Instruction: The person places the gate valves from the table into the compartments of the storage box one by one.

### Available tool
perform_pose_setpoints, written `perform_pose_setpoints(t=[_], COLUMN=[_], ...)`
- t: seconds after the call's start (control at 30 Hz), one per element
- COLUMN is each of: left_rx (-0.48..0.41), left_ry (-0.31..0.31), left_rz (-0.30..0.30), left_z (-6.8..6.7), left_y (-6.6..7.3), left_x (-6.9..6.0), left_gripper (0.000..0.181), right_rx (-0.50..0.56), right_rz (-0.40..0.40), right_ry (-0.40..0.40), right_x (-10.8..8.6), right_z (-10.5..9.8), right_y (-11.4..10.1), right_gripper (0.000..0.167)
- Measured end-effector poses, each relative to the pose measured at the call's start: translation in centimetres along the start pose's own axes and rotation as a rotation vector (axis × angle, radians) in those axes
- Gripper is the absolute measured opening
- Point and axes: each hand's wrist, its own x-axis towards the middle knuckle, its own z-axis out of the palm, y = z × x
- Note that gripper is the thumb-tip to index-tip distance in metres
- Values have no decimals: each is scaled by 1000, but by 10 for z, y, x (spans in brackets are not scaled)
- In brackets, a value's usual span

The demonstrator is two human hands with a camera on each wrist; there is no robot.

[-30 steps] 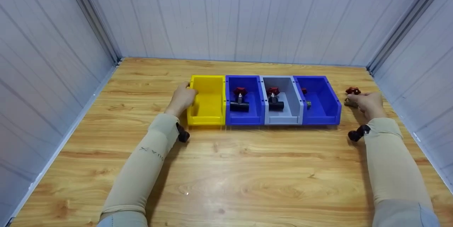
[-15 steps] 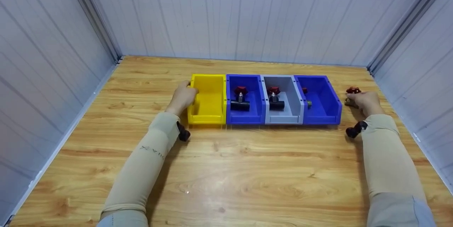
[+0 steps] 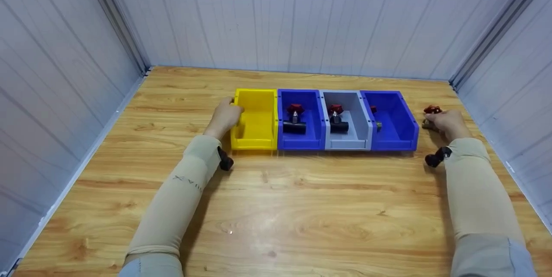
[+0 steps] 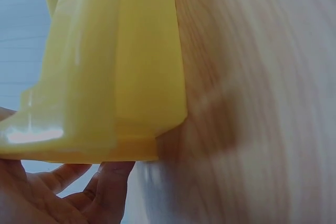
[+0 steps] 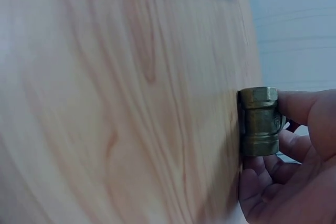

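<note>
My left hand (image 3: 226, 117) grips the left wall of a yellow bin (image 3: 255, 144), thumb over the rim and fingers outside. Close up in the left wrist view, the yellow bin (image 4: 118, 66) stands on the table with fingers (image 4: 107, 190) against it. At the far right, my right hand (image 3: 450, 124) holds a brass valve with a red handwheel (image 3: 432, 109). The right wrist view shows the valve's brass body (image 5: 261, 121) on or just above the wood, with thumb and fingers around its upper part. The handwheel is mostly hidden there.
Right of the yellow bin, a blue bin (image 3: 302, 145) and a grey bin (image 3: 348, 145) each hold a black-bodied valve with a red handwheel. The rightmost blue bin (image 3: 393, 145) holds a partly hidden brass valve (image 3: 378, 126). Panel walls (image 3: 276, 18) enclose the wooden table (image 3: 310, 208).
The head view shifts slightly. Both hands keep their hold, the left on the yellow bin and the right on the brass valve, with no clear movement of either thing.
</note>
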Motion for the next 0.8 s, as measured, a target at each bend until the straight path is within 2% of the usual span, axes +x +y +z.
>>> perform_pose_setpoints(t=[0.37, 0.5, 0.6, 0.8], left_rx=[-21, -37, -46, -52], left_ry=[8, 13, 13, 14], left_rz=[26, 28, 28, 28], left_z=[5, 4, 3, 2], left_y=[2, 1, -1, -3], left_x=[2, 1, 0, 1], left_gripper=[66, 65, 65, 63], right_rx=[99, 73, 4, -15], right_rz=[23, -42, -84, -102], right_ry=[23, 19, 9, 4], right_x=[-7, -10, -15, -25], right_z=[-9, -13, -15, -17], right_y=[6, 7, 7, 2], right_gripper=[71, 66, 68, 73])
